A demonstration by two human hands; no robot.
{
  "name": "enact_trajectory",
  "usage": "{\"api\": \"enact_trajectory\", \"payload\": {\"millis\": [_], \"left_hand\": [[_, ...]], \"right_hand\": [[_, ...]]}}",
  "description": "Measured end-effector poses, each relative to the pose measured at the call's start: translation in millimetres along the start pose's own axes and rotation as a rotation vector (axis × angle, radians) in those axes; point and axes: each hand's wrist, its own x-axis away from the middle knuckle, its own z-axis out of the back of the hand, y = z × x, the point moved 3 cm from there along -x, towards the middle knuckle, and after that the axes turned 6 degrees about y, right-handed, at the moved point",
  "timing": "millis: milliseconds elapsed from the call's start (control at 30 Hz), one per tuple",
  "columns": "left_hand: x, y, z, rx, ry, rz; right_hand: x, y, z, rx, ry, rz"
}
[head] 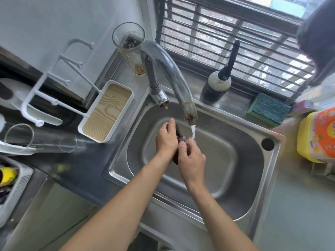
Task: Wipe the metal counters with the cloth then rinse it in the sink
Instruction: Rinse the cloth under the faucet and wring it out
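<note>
2 bare hands squeeze a dark cloth (178, 134) under running water in a stainless steel sink (250, 178).

Metal counter (297, 205) surrounds the basin, beneath a window (235, 29) with horizontal bars. A curved faucet (174, 77) pours a thin stream (193, 132) onto the cloth, which looks wet, brown and bunched, mostly hidden between the palms above the basin. The left hand (165, 138) wraps it with fingers curled; the right hand (192, 158) closes around its lower part. A green sponge (268, 109) lies on the sill ledge, a yellow detergent bottle (317, 134) just beside it.
</note>
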Motion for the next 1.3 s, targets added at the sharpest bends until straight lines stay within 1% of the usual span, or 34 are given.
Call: {"api": "enact_trajectory", "payload": {"millis": [33,100,200,267,333,467,533,567,600,667,700,733,767,833,900,933,967,1033,1100,1133,1167,1300], "left_hand": [[0.2,0.4,1.3,-0.003,0.004,-0.006],[9.8,-0.6,-3.7,-0.023,-0.051,-0.045],[36.6,-6.7,-17.0,-0.052,-0.206,-0.123],[43.7,-9.8,-21.0,-0.065,-0.253,-0.149],[35.3,-8.0,-18.4,-0.060,-0.242,-0.125],[3.6,-3.7,-3.7,0.055,-0.098,0.069],[5.3,-2.8,-1.5,0.057,-0.106,0.103],[13.2,-1.3,-2.2,0.049,-0.123,0.089],[20.8,-3.2,-5.1,0.036,-0.144,0.057],[36.0,-7.7,-13.2,-0.005,-0.191,-0.023],[40.7,-7.9,-15.4,-0.025,-0.206,-0.059],[39.3,-8.6,-16.8,-0.041,-0.211,-0.073],[35.0,-7.0,-16.5,-0.046,-0.212,-0.066],[19.0,-5.5,-13.0,-0.058,-0.194,-0.027],[7.0,-4.7,-5.6,-0.035,-0.158,0.019],[5.9,-6.3,-3.9,-0.021,-0.149,0.032],[9.4,-7.8,-3.3,-0.018,-0.152,0.025],[24.6,-14.0,-9.9,-0.027,-0.180,-0.022],[42.0,-18.4,-16.4,0.036,-0.230,-0.072],[43.8,-19.5,-17.2,0.059,-0.239,-0.089],[40.7,-19.0,-17.0,0.062,-0.244,-0.085],[9.4,-11.5,-6.4,0.057,-0.184,0.000]], "right_hand": [[-0.3,2.7,-0.1,0.012,-0.009,0.021],[-15.4,6.5,-0.2,0.039,0.013,-0.046],[-53.1,15.2,1.6,-0.019,0.117,-0.326],[-63.7,21.0,2.8,-0.077,0.157,-0.414],[-53.6,16.0,1.2,-0.093,0.112,-0.377],[-4.1,-3.6,-6.3,-0.112,0.017,-0.117],[-3.9,-3.9,-7.1,-0.089,-0.007,-0.041],[-12.9,1.2,-7.6,-0.057,0.008,-0.058],[-25.2,8.7,-7.8,-0.032,0.033,-0.124],[-50.2,24.1,-3.9,-0.067,0.095,-0.305],[-56.3,28.1,-2.7,-0.088,0.110,-0.357],[-56.2,28.5,-3.4,-0.100,0.113,-0.371],[-49.3,24.9,-3.9,-0.093,0.109,-0.343],[-23.1,15.2,-5.2,-0.093,0.091,-0.204],[1.6,4.1,-6.0,-0.132,0.020,-0.071],[2.9,2.9,-7.4,-0.121,0.000,-0.044],[-4.1,3.9,-9.0,-0.090,0.006,-0.065],[-31.8,15.9,-11.0,-0.042,0.078,-0.213],[-57.3,28.6,-7.2,-0.054,0.139,-0.386],[-61.5,30.3,-7.1,-0.065,0.144,-0.406],[-58.7,28.2,-8.3,-0.069,0.128,-0.380],[-8.9,7.7,-10.0,-0.124,0.027,-0.105]]}}
